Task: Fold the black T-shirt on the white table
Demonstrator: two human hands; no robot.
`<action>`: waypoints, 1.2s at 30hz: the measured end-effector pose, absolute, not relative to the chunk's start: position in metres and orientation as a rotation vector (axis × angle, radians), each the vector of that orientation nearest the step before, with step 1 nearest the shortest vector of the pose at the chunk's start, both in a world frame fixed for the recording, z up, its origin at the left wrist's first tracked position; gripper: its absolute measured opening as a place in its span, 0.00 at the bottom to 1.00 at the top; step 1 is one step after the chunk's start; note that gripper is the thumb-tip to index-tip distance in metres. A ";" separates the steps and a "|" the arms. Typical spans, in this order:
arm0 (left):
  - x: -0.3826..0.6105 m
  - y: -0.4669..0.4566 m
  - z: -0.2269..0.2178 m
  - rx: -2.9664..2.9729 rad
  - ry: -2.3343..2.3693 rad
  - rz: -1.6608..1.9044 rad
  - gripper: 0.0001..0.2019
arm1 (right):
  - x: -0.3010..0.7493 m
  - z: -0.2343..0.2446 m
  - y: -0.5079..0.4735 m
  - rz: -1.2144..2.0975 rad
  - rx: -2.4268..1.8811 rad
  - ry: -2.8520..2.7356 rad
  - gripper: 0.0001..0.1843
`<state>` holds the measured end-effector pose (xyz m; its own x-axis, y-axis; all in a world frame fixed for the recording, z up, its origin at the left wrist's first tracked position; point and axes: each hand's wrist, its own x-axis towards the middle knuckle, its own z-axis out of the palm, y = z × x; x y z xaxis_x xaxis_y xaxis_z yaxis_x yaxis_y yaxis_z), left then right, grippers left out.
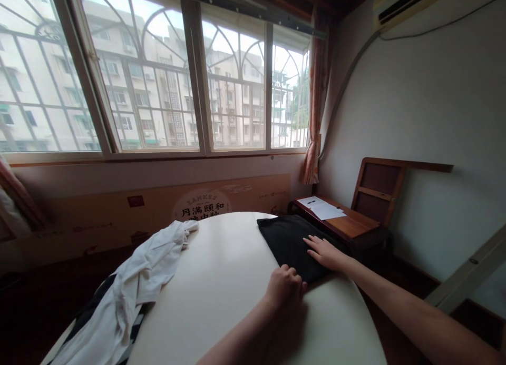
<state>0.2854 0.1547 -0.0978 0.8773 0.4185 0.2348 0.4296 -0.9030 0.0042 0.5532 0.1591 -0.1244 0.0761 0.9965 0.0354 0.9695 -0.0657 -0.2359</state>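
A black folded garment [294, 244] lies flat at the right side of a round white table [221, 280]; its exact kind cannot be made out. My right hand [326, 253] rests on top of the cloth, fingers spread and palm down. At the garment's near left corner, my left hand [285, 286] is closed, its fingers curled over the edge of the fabric. Along the table's left side lies a crumpled white garment [146, 270], with dark cloth [97, 302] partly showing beneath it.
Beyond the table's right edge stands a low wooden piece of furniture [359, 224] with white papers [322, 208] and a pen on it. A large printed cardboard box [245, 196] leans under the barred windows [158, 80]. A pale diagonal rail [470, 265] is at right.
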 end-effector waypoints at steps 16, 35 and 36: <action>0.187 0.098 -0.030 -2.920 -0.826 -0.016 0.18 | 0.443 -0.100 0.073 0.807 -1.547 -1.270 0.37; 0.109 0.153 -0.104 -2.865 -1.862 -1.265 0.22 | 0.270 -0.115 0.125 1.227 -1.067 -0.976 0.33; 0.110 0.153 -0.104 -2.880 -1.863 -1.264 0.22 | 0.271 -0.116 0.126 1.238 -1.069 -0.969 0.33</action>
